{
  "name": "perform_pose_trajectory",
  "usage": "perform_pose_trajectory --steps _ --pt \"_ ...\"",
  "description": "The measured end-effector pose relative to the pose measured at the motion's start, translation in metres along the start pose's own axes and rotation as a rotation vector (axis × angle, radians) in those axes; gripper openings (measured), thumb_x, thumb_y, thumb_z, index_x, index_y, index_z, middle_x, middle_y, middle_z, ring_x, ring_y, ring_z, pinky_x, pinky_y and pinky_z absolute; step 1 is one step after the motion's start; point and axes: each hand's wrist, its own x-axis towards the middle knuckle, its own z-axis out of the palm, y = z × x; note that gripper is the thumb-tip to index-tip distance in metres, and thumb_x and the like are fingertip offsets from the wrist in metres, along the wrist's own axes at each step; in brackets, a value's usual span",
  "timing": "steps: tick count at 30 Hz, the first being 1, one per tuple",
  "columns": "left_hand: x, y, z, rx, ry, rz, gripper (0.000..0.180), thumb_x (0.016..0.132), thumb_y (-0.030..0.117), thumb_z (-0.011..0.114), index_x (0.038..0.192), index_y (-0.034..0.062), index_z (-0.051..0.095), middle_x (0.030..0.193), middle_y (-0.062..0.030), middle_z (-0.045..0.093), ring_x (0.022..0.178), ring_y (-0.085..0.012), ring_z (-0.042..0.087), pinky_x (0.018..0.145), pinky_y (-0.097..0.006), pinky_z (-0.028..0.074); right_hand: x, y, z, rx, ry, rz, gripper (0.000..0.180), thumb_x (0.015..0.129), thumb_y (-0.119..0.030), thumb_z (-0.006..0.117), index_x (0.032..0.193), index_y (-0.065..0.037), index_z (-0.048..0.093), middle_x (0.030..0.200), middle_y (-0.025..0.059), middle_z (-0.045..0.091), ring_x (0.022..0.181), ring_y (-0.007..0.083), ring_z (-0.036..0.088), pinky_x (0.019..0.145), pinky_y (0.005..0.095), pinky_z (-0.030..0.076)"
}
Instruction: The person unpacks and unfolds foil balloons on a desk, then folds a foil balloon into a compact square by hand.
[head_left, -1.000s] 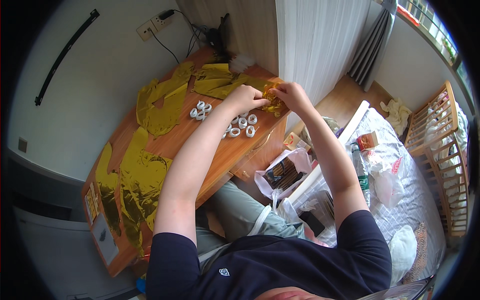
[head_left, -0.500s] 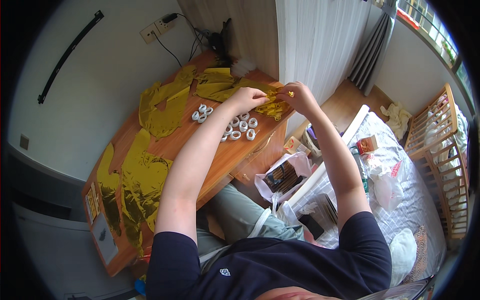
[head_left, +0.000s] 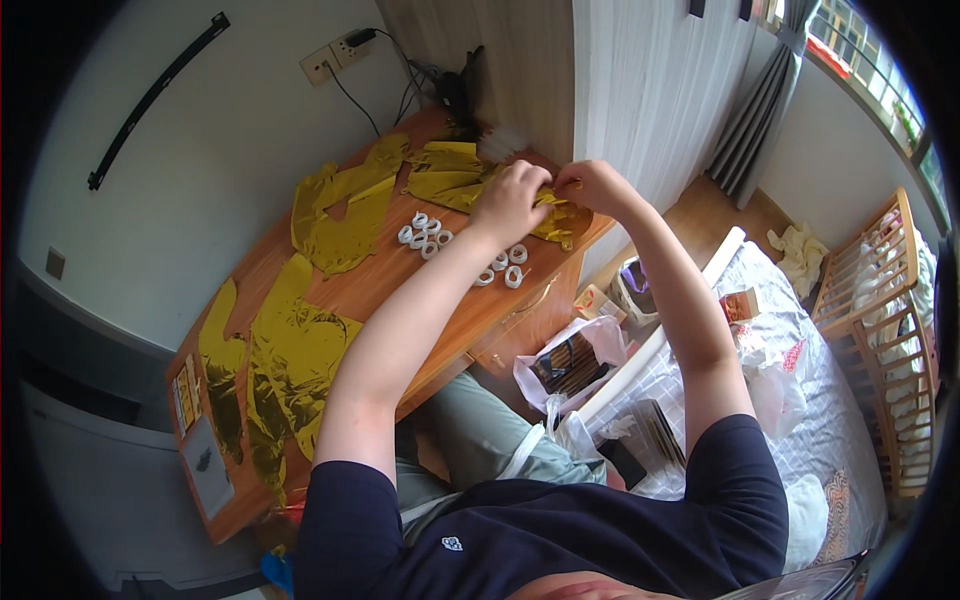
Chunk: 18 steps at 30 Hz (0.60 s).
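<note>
At the desk's far right corner, both my hands meet over a flat, crinkled gold foil balloon (head_left: pixel 560 228). My left hand (head_left: pixel 510 203) has its fingers curled in at the foil's edge. Close beside it, my right hand (head_left: pixel 594 187) pinches the same foil, its fingertips partly hidden. White ribbon rolls (head_left: pixel 432 232) lie in a cluster on the desk, with more rolls (head_left: pixel 515 262) nearer its front edge; my left forearm passes over the space between them. A second gold foil piece (head_left: pixel 445 168) spreads beyond my left hand.
More flat gold foil balloons (head_left: pixel 348 225) cover the left part of the wooden desk (head_left: pixel 400 285). A wall socket (head_left: pixel 322 65) with cables is behind it. To the right are a pale cabinet (head_left: pixel 650 100), an open bag (head_left: pixel 570 365), a cluttered bed (head_left: pixel 765 270) and a wooden crib (head_left: pixel 865 320).
My left hand has turned and its fingers have come closer to the right hand. The right hand's fingers have drawn in over the foil. The whole view has shifted slightly.
</note>
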Motion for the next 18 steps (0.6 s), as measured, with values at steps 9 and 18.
perform_pose_trajectory --steps 9,18 --pt "-0.007 -0.009 -0.013 0.263 -0.369 -0.019 0.046 0.096 0.041 0.066 0.126 0.0052 0.064 0.123 -0.0173 0.064 0.116 -0.0351 0.063 0.097 -0.044 0.053 0.071 -0.054 -0.017 -0.150 0.155 -0.043 0.022 0.085 -0.020 0.073 0.104 -0.010 0.077 0.102 0.0148 0.075 0.096 0.0359 0.070 0.085 0.0441 0.057" --pt "-0.011 -0.046 -0.011 0.137 -0.036 0.045 0.056 0.096 0.039 0.069 0.133 -0.0023 0.060 0.130 -0.0212 0.059 0.121 -0.0390 0.060 0.104 -0.044 0.049 0.118 -0.073 -0.042 -0.252 0.085 -0.123 0.020 0.081 -0.017 0.073 0.099 -0.009 0.078 0.094 0.0142 0.075 0.089 0.0348 0.070 0.080 0.0424 0.057"
